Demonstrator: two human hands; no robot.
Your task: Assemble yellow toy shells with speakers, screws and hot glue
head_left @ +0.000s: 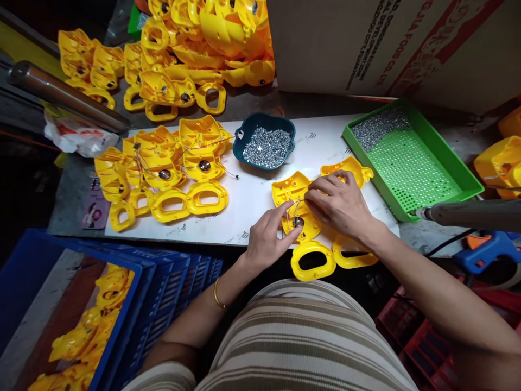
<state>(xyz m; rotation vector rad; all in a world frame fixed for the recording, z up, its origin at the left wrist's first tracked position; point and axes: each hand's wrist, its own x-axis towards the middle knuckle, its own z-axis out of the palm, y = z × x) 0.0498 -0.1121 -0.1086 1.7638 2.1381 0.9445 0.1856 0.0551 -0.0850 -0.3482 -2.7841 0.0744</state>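
At the front edge of the work surface lies a yellow plastic shell half (295, 186), its hollow side up, with thin wires and a round metallic disc (298, 222) inside. My left hand (266, 239) grips this shell from the left, thumb near the disc and index finger by the wires. From the right, my right hand (342, 203) reaches over the shell, its fingertips pinched on a thin wire (300, 201). A second yellow shell (352, 168) is partly hidden behind my right hand. Below the shells, a yellow ring-shaped handle (312, 262) juts past the edge.
A dark teal bowl (241, 145) holds small metal screws. To the right sits a green perforated tray (456, 190) with more screws. Wired yellow shells (163, 157) stand at left, others are piled behind. A cardboard box (317, 49), blue crate (142, 288) and metal tool (472, 214) surround me.
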